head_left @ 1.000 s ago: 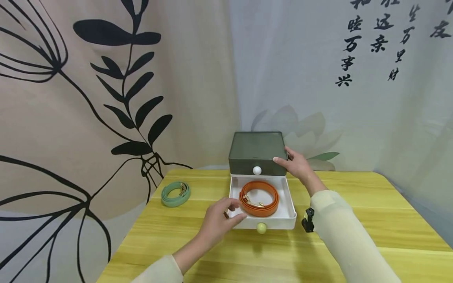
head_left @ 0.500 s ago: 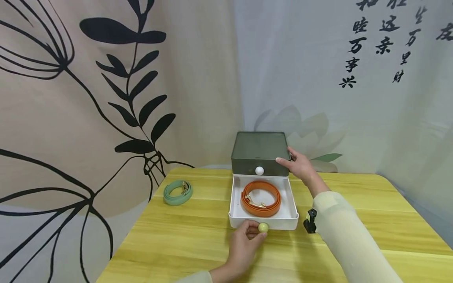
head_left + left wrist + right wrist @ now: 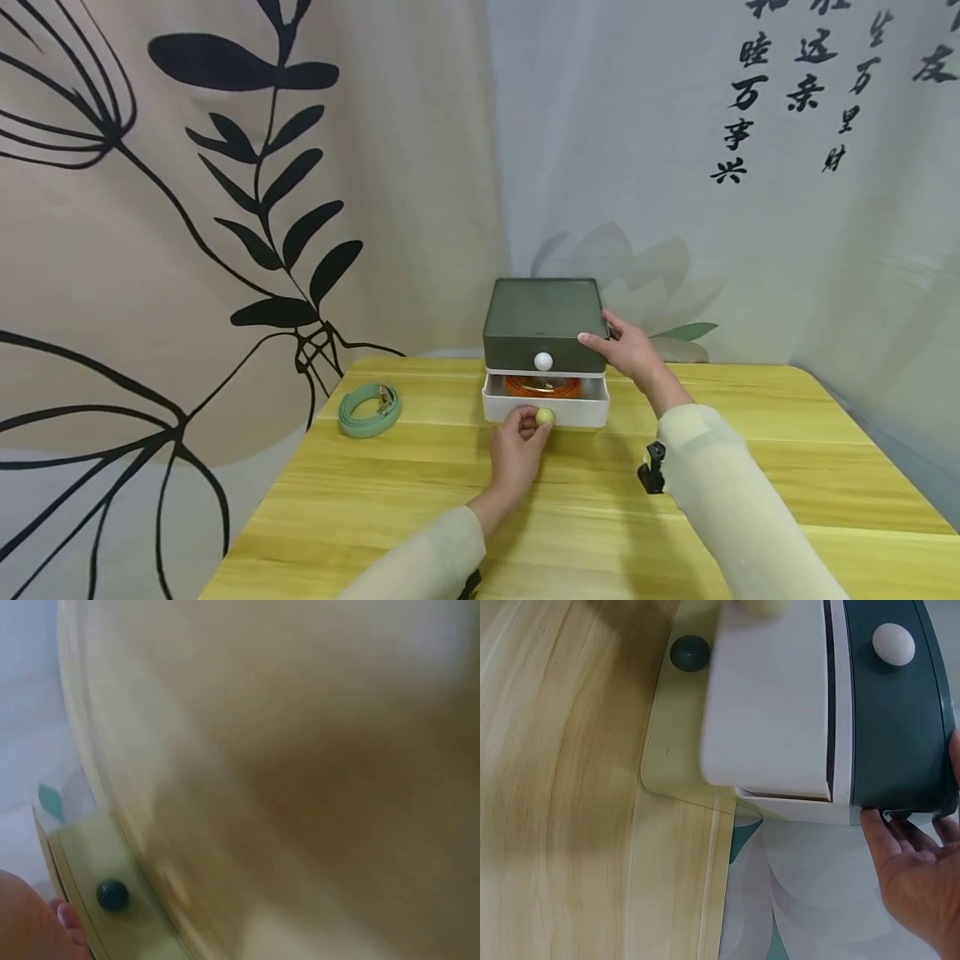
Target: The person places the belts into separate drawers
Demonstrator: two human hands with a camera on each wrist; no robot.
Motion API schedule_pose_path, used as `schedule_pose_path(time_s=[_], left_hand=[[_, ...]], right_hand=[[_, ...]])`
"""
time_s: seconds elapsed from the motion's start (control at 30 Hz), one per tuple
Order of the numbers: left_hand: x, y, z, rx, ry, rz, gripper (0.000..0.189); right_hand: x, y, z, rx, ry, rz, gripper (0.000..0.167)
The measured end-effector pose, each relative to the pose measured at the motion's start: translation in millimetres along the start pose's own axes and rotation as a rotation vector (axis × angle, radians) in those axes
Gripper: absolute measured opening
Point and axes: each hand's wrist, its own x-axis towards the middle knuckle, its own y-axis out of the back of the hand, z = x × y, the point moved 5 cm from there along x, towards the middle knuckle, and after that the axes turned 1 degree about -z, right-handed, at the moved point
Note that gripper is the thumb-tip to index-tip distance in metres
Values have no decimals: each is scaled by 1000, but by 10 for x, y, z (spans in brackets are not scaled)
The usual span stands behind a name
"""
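My left hand (image 3: 516, 454) pinches the yellow-green knob (image 3: 544, 417) of a white drawer (image 3: 585, 413), which stands partly pulled out. Inside it lies a coiled orange strap (image 3: 543, 388), only its front part visible. Above is a dark green drawer unit (image 3: 543, 308) with a white knob (image 3: 543, 362). My right hand (image 3: 633, 354) rests on its right side, thumb at the upper front edge and fingers spread along the side. In the left wrist view part of my left hand (image 3: 30, 919) shows at the lower left; its fingertips are hidden.
A coiled green strap (image 3: 369, 411) with gold fittings lies on the wooden table (image 3: 420, 492), left of the drawers. Under the white drawer sits a yellow-green drawer (image 3: 676, 742) with a dark knob (image 3: 689, 653). Behind stands a patterned curtain (image 3: 420, 167).
My left hand has come from the drawer's left front corner to its knob and gripped it. The white drawer has slid inward, covering much of the orange strap. My right hand stays put.
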Motion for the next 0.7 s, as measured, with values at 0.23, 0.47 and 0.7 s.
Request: schedule_pose_path(time_s=[0.23,0.47,0.7], left_hand=[[366,-144,-117,56,10,82,14],[329,-191,-267,105,87,153,23],[247,-254,-435,225,193,197,21]], right_hand=[[-6,14,-1,-25,8,0,86],[-4,33,-8,-12,12,4,86],[6,19,12,3,7,3,86]])
